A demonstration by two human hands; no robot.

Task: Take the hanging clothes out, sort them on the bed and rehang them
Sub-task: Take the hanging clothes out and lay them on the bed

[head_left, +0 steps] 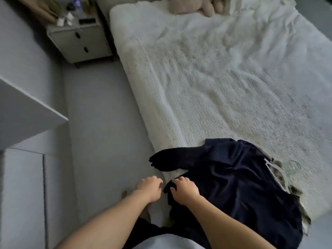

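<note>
Two bare arms reach out from the bottom of the view, toward the near corner of the bed. The right hand lies on a dark blue piece of clothing, and its fingers are bent and bunching the cloth at its edge, so it is holding the cloth. The left hand is just beside it, over the floor next to the bed. Its fingers are bent a little, and they point at the same edge of the cloth. I cannot tell if they touch it or hold it.

The dark blue clothing is spread over the near corner of the bed. One sleeve sticks out to the left, past the side of the bed. Part of the cloth hangs down off the corner toward the person.

Under its right side, a greenish piece of clothing peeks out. On it lies a white hanger, with the clear hook part resting on the bed cover.

The bed has a white, bumpy cover, all wrinkled farther back. At the far end sits a soft tan toy. To the left of the bed head stands a small grey nightstand with two drawers. Small things sit on top of it, but they are too blurry to name
</note>
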